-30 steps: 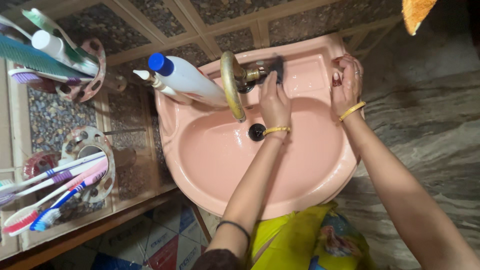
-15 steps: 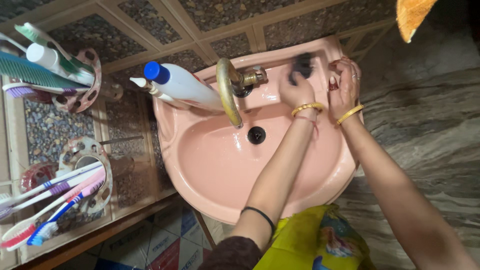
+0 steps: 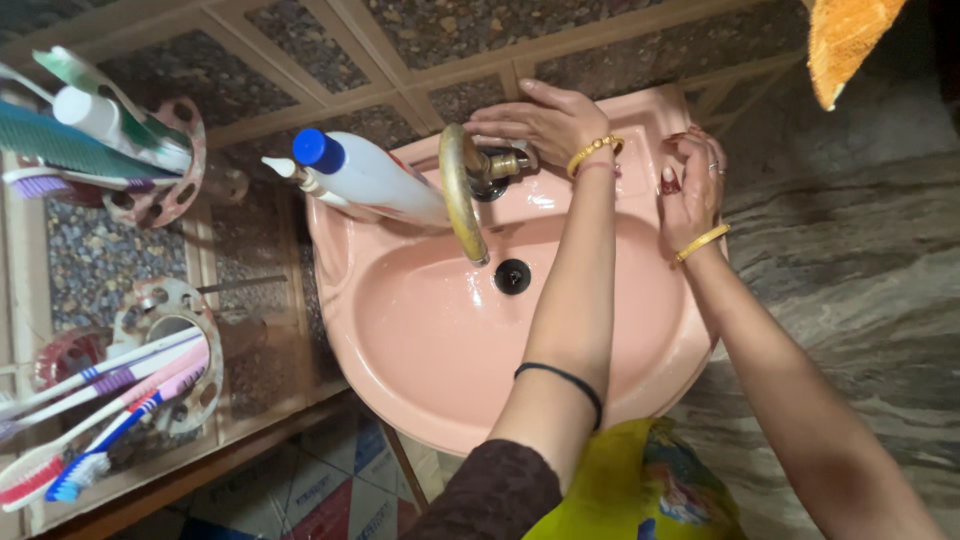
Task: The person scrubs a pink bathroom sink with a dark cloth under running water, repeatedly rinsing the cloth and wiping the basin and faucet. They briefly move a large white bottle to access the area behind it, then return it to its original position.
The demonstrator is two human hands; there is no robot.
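The left hand [image 3: 545,122] has swung back across the pink sink [image 3: 420,340] to the brass tap [image 3: 462,190]. Half a second ago it was over by the far right corner of the ledge, next to the other hand, pressing a dark scrubber to the ceramic; a second ago it was scrubbing just right of the tap. Now its fingers lie spread and flat over the tap's base and valve [image 3: 505,160], behind the spout. The dark scrubber no longer shows. Whether it sits under the palm I cannot tell, so I cannot say what the left hand has hold of.

The right hand [image 3: 690,185] has barely moved. It rests on the rim well to the right of the tap, fingers curled over the edge, bracing there with nothing in it that I can see.

To my eye the wiping has gone from the ledge back to the fitting itself.

Just left of the tap lies a white bottle with a blue cap [image 3: 365,178], tilted on the ledge. The drain [image 3: 512,276] sits just beyond the spout's tip. Farther left of the tap, toothbrushes [image 3: 100,400] stand in wall holders.
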